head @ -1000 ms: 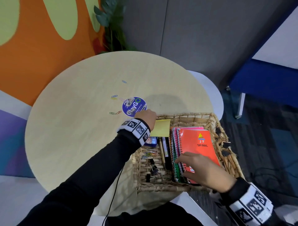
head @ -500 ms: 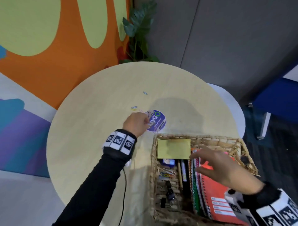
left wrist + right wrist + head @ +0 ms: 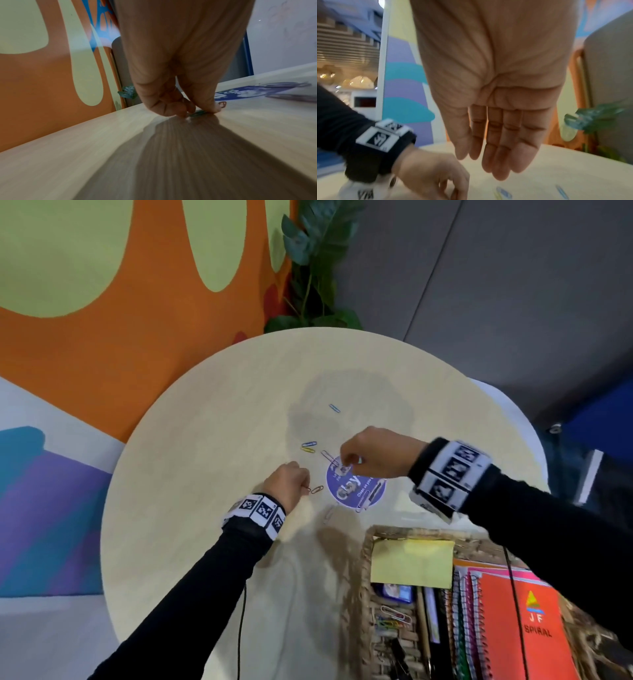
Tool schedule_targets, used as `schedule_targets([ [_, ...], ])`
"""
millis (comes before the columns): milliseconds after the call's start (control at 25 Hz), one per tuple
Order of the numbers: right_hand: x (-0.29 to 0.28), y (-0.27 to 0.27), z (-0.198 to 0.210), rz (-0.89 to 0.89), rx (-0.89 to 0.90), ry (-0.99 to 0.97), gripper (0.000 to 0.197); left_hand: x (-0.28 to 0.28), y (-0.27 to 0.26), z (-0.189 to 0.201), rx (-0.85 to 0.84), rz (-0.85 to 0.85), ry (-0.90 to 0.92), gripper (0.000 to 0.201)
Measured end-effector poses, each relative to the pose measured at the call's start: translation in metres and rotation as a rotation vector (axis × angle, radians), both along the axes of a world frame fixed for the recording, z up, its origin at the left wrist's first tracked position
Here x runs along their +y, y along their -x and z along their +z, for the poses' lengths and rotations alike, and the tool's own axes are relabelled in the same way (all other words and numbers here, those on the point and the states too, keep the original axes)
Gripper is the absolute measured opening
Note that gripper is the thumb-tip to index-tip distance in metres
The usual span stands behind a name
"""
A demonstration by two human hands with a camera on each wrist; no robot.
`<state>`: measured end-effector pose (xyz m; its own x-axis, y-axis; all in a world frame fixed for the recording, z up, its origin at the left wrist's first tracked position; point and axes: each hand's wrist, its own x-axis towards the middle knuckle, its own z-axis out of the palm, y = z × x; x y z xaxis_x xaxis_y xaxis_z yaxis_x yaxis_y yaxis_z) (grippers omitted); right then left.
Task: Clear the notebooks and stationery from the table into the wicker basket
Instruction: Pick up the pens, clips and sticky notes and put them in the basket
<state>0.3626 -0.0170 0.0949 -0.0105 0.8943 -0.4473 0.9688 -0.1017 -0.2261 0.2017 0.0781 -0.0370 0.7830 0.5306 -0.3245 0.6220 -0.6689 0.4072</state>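
Several loose paper clips lie on the round table (image 3: 191, 474) around a blue round sticker (image 3: 356, 486). My left hand (image 3: 306, 488) is down on the tabletop just left of the sticker. Its thumb and forefinger pinch a green paper clip (image 3: 199, 113), and a red clip (image 3: 317, 489) lies right beside it. My right hand (image 3: 347, 465) hovers over the sticker's far edge with fingers straight and nothing in them (image 3: 498, 166). The wicker basket (image 3: 368, 546) at near right holds a yellow sticky pad (image 3: 411, 563), an orange spiral notebook (image 3: 527, 628), pens and clips.
A blue clip (image 3: 334, 408) lies farther back, and a blue and yellow pair (image 3: 309, 446) sits behind the sticker. A potted plant (image 3: 315, 268) stands beyond the table's far edge against the orange wall. A blue seat (image 3: 599, 419) is at the right.
My right hand left the notebooks in the basket and came forward over the blue sticker. My left hand moved from the basket's corner to the clips left of the sticker and pinched one.
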Motion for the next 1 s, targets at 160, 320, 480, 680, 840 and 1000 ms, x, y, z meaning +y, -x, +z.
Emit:
schedule_targets([
  [160, 0.042, 0.013, -0.043, 0.122, -0.083, 0.160, 0.022, 0.000, 0.000, -0.003, 0.079, -0.064, -0.053, 0.017],
  [320, 0.061, 0.027, -0.080, 0.213, -0.157, 0.263, 0.024, -0.006, -0.002, 0.002, 0.222, -0.145, -0.153, 0.032],
  [480, 0.068, 0.035, -0.102, 0.168, -0.166, 0.288, 0.041, -0.006, -0.004, 0.003, 0.275, -0.134, -0.156, 0.035],
  [680, 0.059, 0.046, -0.095, 0.093, -0.150, 0.290, 0.028, -0.015, -0.015, 0.008, 0.330, -0.146, -0.202, 0.028],
  [840, 0.046, 0.042, -0.060, 0.111, -0.172, 0.307, 0.017, -0.021, -0.015, 0.013, 0.311, -0.029, -0.133, 0.026],
  [1000, -0.011, 0.037, -0.001, 0.136, -0.167, 0.207, 0.025, -0.022, -0.013, 0.028, 0.218, 0.085, -0.053, 0.026],
])
